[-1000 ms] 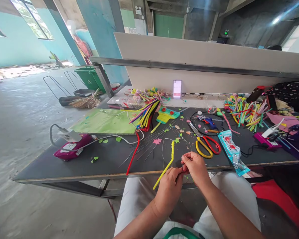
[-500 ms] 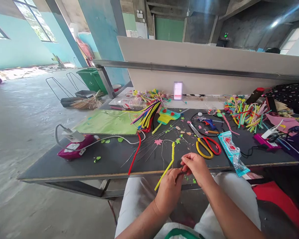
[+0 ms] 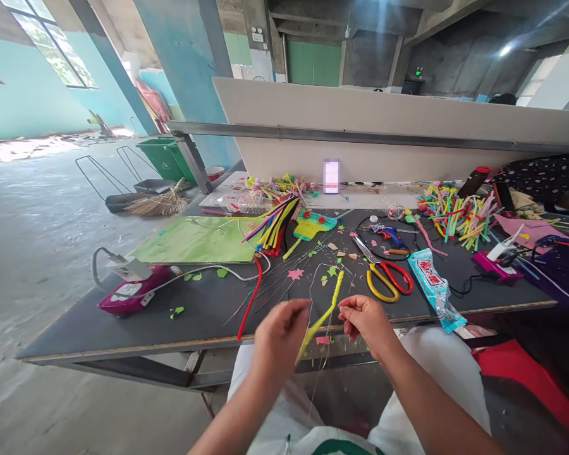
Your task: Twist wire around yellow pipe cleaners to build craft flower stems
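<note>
Hands parted since the earlier frame: the left hand (image 3: 281,335) has swung outward from the right hand (image 3: 367,322), and the single yellow stem (image 3: 337,289) now leans its upper end to the right. Two bare hands are shown. Left, fingers curled inward; from where I stand I cannot tell what they grasp. Right, thumb and forefinger brought together at the tips; whether a fine wire (image 3: 313,278) lies between them I cannot tell. The yellow stem, bent near its middle, lies between the hands, its lower half blurred and reaching past the table's front edge.

On the dark table (image 3: 76,332), counted: one pair of scissors (image 3: 378,260), one blue wrapper (image 3: 434,284), one red stem (image 3: 251,301), one pink star (image 3: 295,274), two purple blocks (image 3: 133,300), two multicoloured piles (image 3: 464,215), one green sheet (image 3: 199,240).

Edges and room: the wrapper's lower end overhangs the front edge; the red stem's lower tip meets it. The widest open tabletop extends between the left-hand block and the red stem, bearing a few green scraps (image 3: 177,312). Scissors and wrapper bound the right hand's side, near each other.
</note>
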{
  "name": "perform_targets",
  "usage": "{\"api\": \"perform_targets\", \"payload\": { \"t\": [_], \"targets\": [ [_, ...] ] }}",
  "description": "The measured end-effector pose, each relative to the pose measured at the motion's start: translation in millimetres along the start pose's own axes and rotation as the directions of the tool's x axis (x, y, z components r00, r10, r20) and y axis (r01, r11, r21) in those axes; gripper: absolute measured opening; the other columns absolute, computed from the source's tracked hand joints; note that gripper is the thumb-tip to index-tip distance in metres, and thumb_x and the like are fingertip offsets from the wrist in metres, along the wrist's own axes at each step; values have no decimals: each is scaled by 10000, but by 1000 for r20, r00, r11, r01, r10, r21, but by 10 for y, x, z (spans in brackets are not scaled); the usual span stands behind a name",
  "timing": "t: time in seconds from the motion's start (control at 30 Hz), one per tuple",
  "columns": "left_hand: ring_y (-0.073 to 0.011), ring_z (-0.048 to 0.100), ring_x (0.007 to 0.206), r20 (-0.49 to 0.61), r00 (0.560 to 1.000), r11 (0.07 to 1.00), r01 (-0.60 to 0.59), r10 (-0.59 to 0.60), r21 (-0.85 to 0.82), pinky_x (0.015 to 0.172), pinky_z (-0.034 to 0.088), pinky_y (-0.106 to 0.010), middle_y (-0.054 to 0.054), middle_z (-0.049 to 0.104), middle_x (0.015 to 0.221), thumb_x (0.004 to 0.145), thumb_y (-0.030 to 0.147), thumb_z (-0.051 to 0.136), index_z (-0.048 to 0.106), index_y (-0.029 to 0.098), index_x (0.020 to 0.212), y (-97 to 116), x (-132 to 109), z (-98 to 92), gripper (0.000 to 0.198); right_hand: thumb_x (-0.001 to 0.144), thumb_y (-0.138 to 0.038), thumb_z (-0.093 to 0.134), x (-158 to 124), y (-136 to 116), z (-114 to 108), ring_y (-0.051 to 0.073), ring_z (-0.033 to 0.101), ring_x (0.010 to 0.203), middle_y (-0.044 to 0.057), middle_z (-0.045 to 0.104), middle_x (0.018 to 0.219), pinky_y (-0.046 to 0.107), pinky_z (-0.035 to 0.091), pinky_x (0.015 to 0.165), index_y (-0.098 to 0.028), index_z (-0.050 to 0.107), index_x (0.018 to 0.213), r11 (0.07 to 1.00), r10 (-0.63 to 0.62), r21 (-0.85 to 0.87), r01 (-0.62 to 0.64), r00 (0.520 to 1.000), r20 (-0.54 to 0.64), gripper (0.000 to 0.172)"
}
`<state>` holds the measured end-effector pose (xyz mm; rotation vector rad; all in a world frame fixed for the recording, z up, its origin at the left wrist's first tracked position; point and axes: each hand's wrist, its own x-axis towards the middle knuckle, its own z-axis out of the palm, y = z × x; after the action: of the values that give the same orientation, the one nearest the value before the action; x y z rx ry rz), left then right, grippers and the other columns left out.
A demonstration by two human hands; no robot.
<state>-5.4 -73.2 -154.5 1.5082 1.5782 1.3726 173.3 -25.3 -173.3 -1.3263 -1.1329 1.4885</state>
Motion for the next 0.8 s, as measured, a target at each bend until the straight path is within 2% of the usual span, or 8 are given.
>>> {"api": "perform_targets", "payload": {
  "t": [0.07, 0.13, 0.2, 0.33, 0.47, 0.53, 0.67, 0.8],
  "targets": [
    [-117, 554, 664, 8, 992, 986, 125, -125, -107, 568, 416, -215, -63, 652, 970, 754, 318, 628, 621, 167, 1121, -22, 194, -143, 398, 672, -283, 595, -14, -1, 6, 83, 504, 348, -24, 620, 574, 184, 394, 298, -161, 603, 776, 1000, -26, -9, 26, 1000, -8, 161],
    [-95, 532, 626, 112, 961, 951, 268, -253, -156, 495, 369, -206, -90, 604, 1122, 732, 363, 649, 529, 160, 1248, -15, 332, -204, 568, 673, -280, 588, -32, -4, 11, 85, 500, 343, -27, 618, 574, 191, 398, 298, -166, 607, 783, 998, -57, -24, 57, 998, -7, 159],
    [-96, 543, 665, 254, 920, 919, 348, -297, -184, 525, 382, -209, -102, 585, 1162, 714, 380, 671, 499, 152, 1278, 19, 389, -182, 632, 679, -276, 583, -51, -11, 13, 90, 503, 346, -30, 617, 575, 194, 398, 297, -172, 608, 786, 996, -86, -40, 86, 996, -10, 151],
    [-126, 568, 789, 465, 849, 885, 395, -249, -247, 664, 418, -231, -76, 633, 1006, 660, 358, 735, 503, 144, 1260, 104, 378, -18, 679, 706, -270, 573, -84, -36, 10, 91, 494, 338, -41, 599, 527, 190, 390, 304, -183, 606, 785, 989, -130, -74, 130, 991, 2, 123],
    [-93, 532, 629, 606, 771, 857, 434, -194, -278, 575, 378, -217, 14, 600, 745, 620, 317, 769, 372, 145, 1331, 134, 401, 124, 833, 721, -283, 590, -100, -58, 15, 101, 479, 318, -63, 538, 428, 190, 375, 307, -192, 596, 769, 986, -146, -79, 147, 989, 14, 103],
    [-69, 468, 527, 594, 780, 866, 423, -198, -268, 503, 321, -199, 68, 534, 626, 588, 300, 789, 369, 139, 1305, 134, 415, 180, 846, 722, -290, 596, -103, -71, 19, 101, 468, 310, -71, 515, 401, 190, 365, 308, -196, 586, 754, 988, -143, -59, 144, 989, 24, 99],
    [-35, 374, 457, 507, 827, 860, 426, -244, -280, 468, 296, -177, 121, 397, 535, 565, 292, 806, 495, 147, 1086, 133, 377, 286, 624, 719, -290, 591, -106, -94, 17, 100, 455, 307, -76, 503, 397, 196, 368, 317, -202, 578, 736, 989, -141, -49, 142, 990, 21, 91],
    [-37, 431, 477, 505, 799, 786, 526, -326, -326, 457, 357, -174, 98, 453, 614, 513, 295, 833, 502, 170, 954, 135, 293, 374, 565, 717, -278, 583, -95, -66, 2, 105, 459, 315, -76, 508, 411, 203, 377, 322, -207, 595, 771, 987, -147, -65, 146, 989, -14, 90]
  ]
}}
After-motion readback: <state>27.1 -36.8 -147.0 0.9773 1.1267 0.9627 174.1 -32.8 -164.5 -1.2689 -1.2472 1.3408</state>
